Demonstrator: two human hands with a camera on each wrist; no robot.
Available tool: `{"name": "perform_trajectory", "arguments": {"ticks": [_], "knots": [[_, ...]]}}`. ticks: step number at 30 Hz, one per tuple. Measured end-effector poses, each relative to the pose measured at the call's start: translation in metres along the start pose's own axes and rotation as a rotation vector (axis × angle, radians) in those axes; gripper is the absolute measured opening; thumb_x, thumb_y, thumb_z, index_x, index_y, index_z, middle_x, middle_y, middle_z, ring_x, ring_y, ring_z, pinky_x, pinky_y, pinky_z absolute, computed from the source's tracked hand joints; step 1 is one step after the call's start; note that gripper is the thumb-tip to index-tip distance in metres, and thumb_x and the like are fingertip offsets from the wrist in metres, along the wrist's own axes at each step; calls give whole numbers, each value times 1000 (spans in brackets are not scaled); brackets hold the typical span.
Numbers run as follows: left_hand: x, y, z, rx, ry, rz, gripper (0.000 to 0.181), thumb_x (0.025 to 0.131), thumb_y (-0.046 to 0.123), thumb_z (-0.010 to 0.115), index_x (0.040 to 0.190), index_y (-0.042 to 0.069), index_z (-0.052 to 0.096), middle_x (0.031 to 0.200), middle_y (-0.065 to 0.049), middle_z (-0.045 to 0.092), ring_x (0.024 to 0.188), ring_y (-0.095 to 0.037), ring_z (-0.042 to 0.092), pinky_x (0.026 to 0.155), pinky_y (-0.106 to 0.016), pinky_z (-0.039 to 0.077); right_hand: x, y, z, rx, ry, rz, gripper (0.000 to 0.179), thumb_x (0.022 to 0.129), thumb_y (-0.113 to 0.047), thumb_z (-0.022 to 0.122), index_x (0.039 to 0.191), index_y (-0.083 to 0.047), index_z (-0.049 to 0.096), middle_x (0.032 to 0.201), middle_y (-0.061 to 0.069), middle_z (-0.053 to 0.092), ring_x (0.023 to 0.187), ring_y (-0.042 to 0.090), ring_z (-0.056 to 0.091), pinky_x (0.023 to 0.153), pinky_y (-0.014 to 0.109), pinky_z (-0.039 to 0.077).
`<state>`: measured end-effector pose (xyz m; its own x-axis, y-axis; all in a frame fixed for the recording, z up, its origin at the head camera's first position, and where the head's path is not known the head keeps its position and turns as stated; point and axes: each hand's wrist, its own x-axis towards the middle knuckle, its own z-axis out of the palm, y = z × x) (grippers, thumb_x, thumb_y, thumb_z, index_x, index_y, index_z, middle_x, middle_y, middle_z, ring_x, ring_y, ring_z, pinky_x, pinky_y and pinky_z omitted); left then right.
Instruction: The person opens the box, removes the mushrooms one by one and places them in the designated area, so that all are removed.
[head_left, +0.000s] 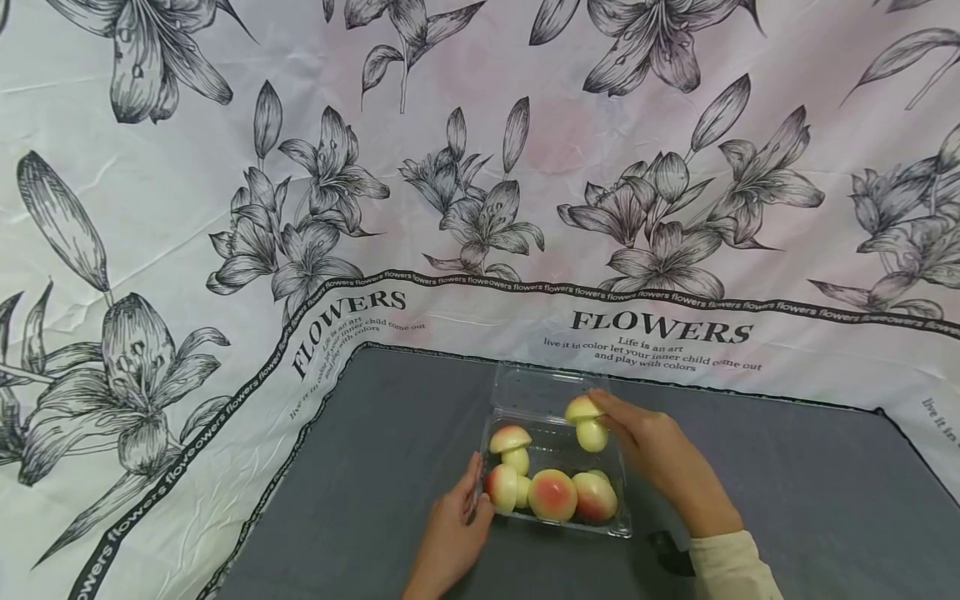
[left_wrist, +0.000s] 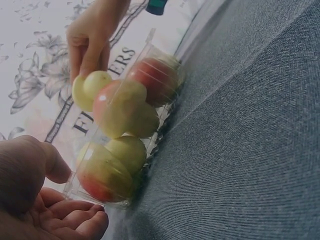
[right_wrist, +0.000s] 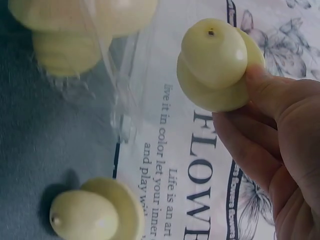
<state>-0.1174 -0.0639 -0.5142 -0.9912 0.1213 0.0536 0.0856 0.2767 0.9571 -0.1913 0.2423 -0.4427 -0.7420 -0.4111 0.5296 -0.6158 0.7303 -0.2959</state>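
Note:
My right hand (head_left: 656,446) pinches a pale yellow mushroom-shaped piece (right_wrist: 215,60) with a red-blushed cap, above the right side of a clear plastic box (head_left: 551,527). In the right wrist view its rounded stem faces the camera. My left hand (head_left: 453,529) grips the box's left side, thumb and fingers at the rim, as the left wrist view also shows. Several like mushroom pieces (head_left: 553,495) lie inside, along the near and left sides. Another mushroom piece (right_wrist: 85,215) lies on the grey cloth outside the box; in the head view it is hidden.
The box's clear lid (head_left: 532,390) is folded back toward the far side. Grey cloth (head_left: 360,467) covers the tabletop, and a white flower-printed sheet (head_left: 480,208) rises behind and at the left. A small black object (head_left: 670,552) shows beside the right sleeve.

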Motion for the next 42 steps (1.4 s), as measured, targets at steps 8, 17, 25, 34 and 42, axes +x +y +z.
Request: {"name": "perform_trajectory", "arguments": {"ticks": [8, 17, 25, 34, 42], "knots": [[1, 0, -1, 7, -7, -2, 65, 104, 12, 53, 164, -1, 32, 160, -22, 46, 148, -34, 45, 114, -49, 47, -10, 13, -11, -31, 26, 25, 55, 97, -2, 73, 150, -11, 62, 139, 16, 68, 110, 37, 74, 85, 53, 64], [1, -1, -1, 9, 4, 2, 65, 103, 11, 53, 163, -3, 32, 160, -22, 47, 148, -34, 45, 115, -49, 46, -23, 25, -26, -58, 62, 86, 57, 97, -2, 73, 152, -13, 61, 139, 18, 68, 112, 41, 73, 85, 57, 62], [1, -2, -2, 5, -5, 0, 65, 104, 13, 53, 164, -2, 31, 162, -21, 44, 149, -34, 44, 115, -49, 46, -34, 39, -40, -96, 138, 64, 60, 92, 4, 76, 148, -11, 64, 125, 21, 74, 82, 33, 77, 58, 41, 59], [0, 0, -2, 11, 5, -2, 65, 103, 12, 54, 163, -3, 33, 160, -21, 46, 148, -34, 45, 115, -49, 46, -47, 51, -54, -160, 208, 66, 61, 86, 9, 79, 144, -9, 67, 115, 23, 77, 85, 41, 77, 57, 42, 59], [1, 0, -1, 10, 7, -5, 64, 103, 11, 53, 163, -3, 34, 160, -21, 47, 148, -33, 46, 115, -47, 46, -59, 61, -64, -189, 200, 118, 60, 89, 8, 77, 145, -9, 66, 105, 25, 78, 56, 12, 60, 46, 30, 42]]}}
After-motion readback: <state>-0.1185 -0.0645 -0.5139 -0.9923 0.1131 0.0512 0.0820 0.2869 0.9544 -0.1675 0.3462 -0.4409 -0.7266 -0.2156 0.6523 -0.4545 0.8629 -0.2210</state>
